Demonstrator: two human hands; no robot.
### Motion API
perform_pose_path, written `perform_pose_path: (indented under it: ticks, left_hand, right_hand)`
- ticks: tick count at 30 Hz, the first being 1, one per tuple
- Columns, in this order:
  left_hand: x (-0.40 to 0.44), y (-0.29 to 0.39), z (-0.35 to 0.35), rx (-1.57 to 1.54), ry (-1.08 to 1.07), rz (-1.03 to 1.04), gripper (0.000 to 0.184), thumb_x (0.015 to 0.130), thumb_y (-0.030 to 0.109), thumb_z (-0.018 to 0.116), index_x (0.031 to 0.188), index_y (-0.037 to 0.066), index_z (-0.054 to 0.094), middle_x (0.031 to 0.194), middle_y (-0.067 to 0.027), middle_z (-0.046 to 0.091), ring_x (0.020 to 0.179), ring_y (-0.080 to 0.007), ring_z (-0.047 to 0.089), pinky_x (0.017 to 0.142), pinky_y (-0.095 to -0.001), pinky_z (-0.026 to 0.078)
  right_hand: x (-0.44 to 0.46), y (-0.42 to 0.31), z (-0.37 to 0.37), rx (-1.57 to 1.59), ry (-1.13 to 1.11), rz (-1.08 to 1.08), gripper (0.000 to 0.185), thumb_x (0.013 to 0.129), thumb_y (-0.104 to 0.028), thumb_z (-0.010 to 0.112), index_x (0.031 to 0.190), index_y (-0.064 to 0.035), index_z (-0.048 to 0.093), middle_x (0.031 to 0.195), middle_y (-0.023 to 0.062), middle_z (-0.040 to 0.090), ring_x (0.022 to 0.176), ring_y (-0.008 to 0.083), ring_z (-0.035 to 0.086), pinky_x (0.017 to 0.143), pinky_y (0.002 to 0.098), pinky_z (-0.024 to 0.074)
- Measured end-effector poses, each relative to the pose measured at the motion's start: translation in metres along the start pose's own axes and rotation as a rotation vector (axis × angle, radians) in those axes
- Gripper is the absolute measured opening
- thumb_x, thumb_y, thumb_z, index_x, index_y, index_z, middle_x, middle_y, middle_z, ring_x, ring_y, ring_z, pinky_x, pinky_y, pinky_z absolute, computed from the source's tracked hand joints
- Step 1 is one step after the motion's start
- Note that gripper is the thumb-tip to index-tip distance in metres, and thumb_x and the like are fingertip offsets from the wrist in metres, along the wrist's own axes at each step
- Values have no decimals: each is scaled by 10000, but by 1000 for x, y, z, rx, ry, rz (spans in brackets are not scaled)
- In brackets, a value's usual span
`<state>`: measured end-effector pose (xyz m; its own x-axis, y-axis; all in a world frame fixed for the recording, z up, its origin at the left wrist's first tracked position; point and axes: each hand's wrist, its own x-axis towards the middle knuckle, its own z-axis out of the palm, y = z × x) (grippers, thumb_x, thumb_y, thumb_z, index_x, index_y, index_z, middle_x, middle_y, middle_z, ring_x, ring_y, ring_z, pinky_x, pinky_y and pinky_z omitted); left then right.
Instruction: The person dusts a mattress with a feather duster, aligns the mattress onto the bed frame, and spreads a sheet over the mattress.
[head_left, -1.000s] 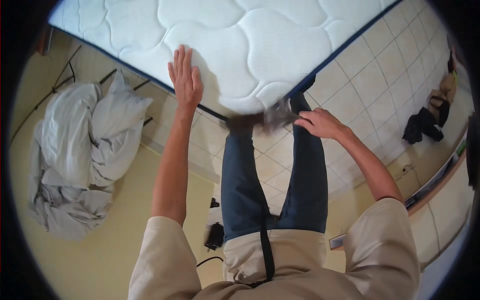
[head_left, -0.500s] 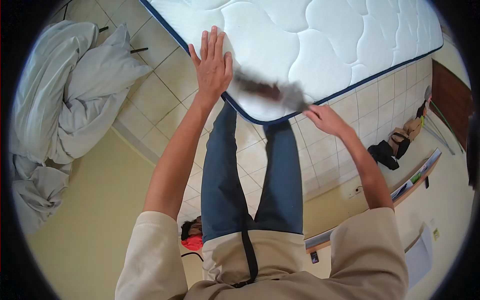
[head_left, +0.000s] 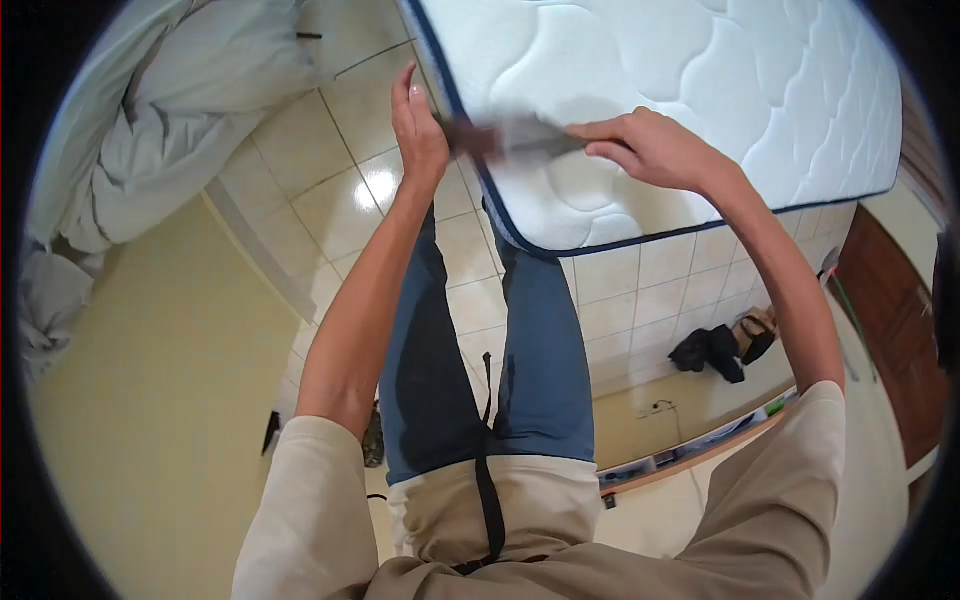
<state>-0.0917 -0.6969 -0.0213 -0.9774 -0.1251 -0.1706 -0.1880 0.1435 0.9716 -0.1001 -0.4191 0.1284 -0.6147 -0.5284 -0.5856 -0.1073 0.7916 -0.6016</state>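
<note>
My right hand is closed around the handle of a brush, grey and reddish brown and smeared by motion. The brush lies over the near left corner area of a white quilted mattress with dark blue piping. Its far end reaches past the mattress edge towards my left hand. That hand is held up beside the edge with fingers stretched out, seen side-on, nothing visible in it. Whether the brush end touches my left palm, I cannot tell.
Pale bedding is heaped at the left. Glossy tiles cover the floor around my legs. Dark and brown bags lie by the wall at the right, near a shelf and a brown door.
My left hand has left the mattress top and turned on its side beyond the edge. My right hand has moved up and over the mattress, carrying the brush leftward. The view has shifted.
</note>
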Motion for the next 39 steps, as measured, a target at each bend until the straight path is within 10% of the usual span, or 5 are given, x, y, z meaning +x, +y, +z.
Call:
perform_pose_path:
  ticks: [12,14,20,36,39]
  left_hand:
    - [35,-17,-50,25,25,-197,521,1065,363,286,1403,23,489,1411,-212,532,1336,-365,476,1132,-396,329]
    - [41,-17,-56,49,12,-207,525,1065,370,286,1409,24,479,1413,-223,525,1336,-382,471,1128,-402,334]
    - [48,-15,-61,25,-21,-225,523,1067,386,329,1399,13,485,1423,-236,512,1330,-401,473,1114,-407,350]
    - [60,-5,-19,-202,-280,-265,597,1071,415,261,1512,24,357,1598,-187,300,1497,-314,249,1224,-355,172]
    - [71,-6,-22,-230,-290,-271,612,1070,430,247,1525,29,334,1606,-179,286,1503,-305,233,1227,-355,161]
  right_hand:
    - [120,-122,-61,-622,38,54,327,887,-28,545,1165,-78,710,882,241,696,822,384,702,721,463,572]
    - [130,-126,-78,-423,-408,-35,429,897,-5,512,1300,-96,630,833,220,685,789,378,695,686,459,568]
    - [124,-131,-37,-607,13,68,250,877,-47,578,1089,-24,710,864,224,690,806,390,692,719,470,563]
    - [101,-115,-7,-293,-529,133,149,863,-64,564,913,-11,694,856,219,691,810,398,697,706,472,573]
    - [121,-116,-19,-513,-37,169,172,874,-84,562,942,-45,715,848,212,691,820,379,700,704,471,570]
